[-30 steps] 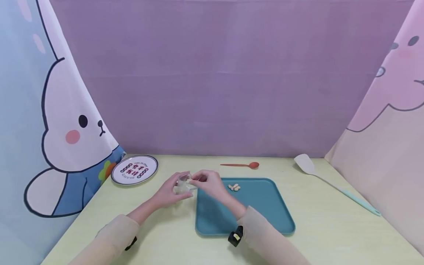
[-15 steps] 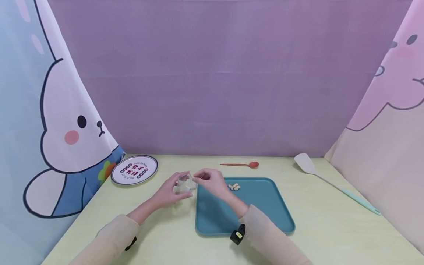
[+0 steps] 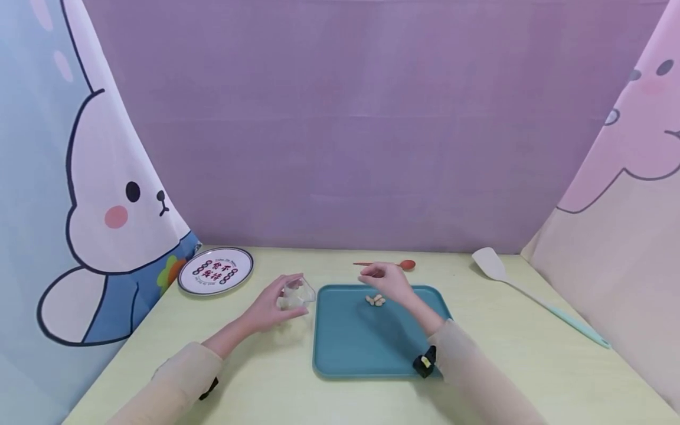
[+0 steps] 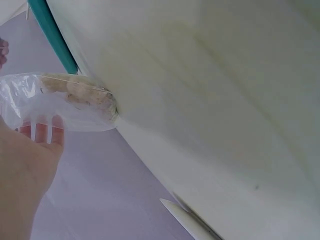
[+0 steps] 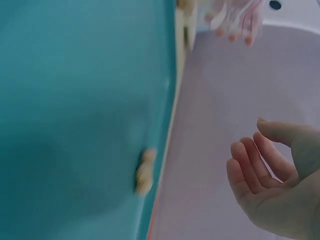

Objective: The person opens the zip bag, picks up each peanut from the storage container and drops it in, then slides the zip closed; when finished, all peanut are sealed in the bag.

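Observation:
My left hand [image 3: 271, 307] grips a clear plastic bag [image 4: 75, 112] beside the left edge of the teal tray [image 3: 340, 348]. Through the film, tan peanuts [image 4: 82, 92] show at the bottom of the bag in the left wrist view. Several more peanuts [image 3: 375, 300] lie together near the back of the tray. Above them hovers my right hand [image 3: 390, 282], and nothing shows between its thumb and fingers in the right wrist view. Its fingers [image 5: 255, 165] are loosely bent, with the thumb apart from them.
A red spoon [image 3: 408, 265] lies behind the tray, its handle partly behind the right hand. On the back left stands a round white plate [image 3: 215, 290] with red lettering. A white spatula [image 3: 491, 264] with a mint handle lies at right. Cloth hangs [image 3: 340, 147] close the sides and back.
My right hand has left the mouth of the bag and moved right, over the peanuts on the tray. The left hand and bag have stayed nearly in place.

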{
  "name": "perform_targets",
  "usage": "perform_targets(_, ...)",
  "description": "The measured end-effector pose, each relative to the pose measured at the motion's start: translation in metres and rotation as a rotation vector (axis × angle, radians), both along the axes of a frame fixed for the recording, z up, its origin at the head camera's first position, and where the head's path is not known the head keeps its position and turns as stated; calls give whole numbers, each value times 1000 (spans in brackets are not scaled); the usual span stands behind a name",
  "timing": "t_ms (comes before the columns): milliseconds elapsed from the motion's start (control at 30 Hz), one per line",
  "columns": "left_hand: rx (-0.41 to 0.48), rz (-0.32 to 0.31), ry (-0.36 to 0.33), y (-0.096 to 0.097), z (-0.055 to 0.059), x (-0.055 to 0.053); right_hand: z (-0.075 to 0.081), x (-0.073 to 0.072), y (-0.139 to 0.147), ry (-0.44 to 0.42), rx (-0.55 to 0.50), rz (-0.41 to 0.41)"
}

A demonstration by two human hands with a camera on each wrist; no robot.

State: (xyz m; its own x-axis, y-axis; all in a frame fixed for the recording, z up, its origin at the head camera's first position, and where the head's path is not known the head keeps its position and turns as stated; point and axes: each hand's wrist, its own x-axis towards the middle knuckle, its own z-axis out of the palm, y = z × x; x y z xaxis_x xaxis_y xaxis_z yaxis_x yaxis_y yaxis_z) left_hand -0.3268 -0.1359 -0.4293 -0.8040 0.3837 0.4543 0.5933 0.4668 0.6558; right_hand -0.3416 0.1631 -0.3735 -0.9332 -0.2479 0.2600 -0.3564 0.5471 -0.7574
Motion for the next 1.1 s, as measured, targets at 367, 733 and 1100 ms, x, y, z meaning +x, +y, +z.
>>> perform_targets(367,-13,21,-31,0,-1,1,-20,-4,37,-125,135,-9)
perform_targets(733,-11,25,-39,0,-1,0,-24,-1,42,-212,262,6)
perform_targets(1100,-14,24,-33,0,-2,-1,-28,-3,43,-243,367,20)
